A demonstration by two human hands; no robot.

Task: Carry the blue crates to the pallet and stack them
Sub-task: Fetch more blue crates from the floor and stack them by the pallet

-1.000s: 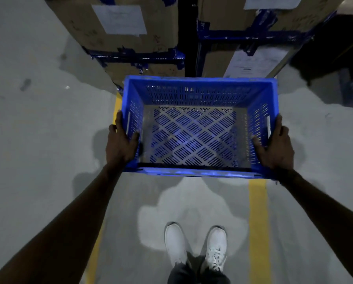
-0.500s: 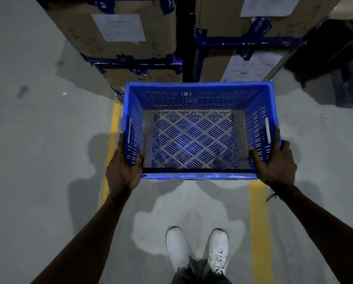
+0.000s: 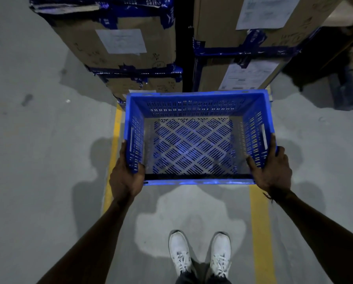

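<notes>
Above the grey floor (image 3: 38, 160), left hand (image 3: 125, 177) at nine o'clock and right hand (image 3: 273, 173) at three clamp the blue crate (image 3: 196, 103); white shoes (image 3: 200, 253) at six.

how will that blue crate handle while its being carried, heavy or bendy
Probably light: the blue crate is empty, its walls and floor slotted. Likely stiff, since it keeps its box shape held only by the left hand and right hand.

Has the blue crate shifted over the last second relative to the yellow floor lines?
Yes. The blue crate has come back toward the person's white shoes and drifted slightly right: its left wall now sits clear of the left yellow line, which it covered before.
</notes>
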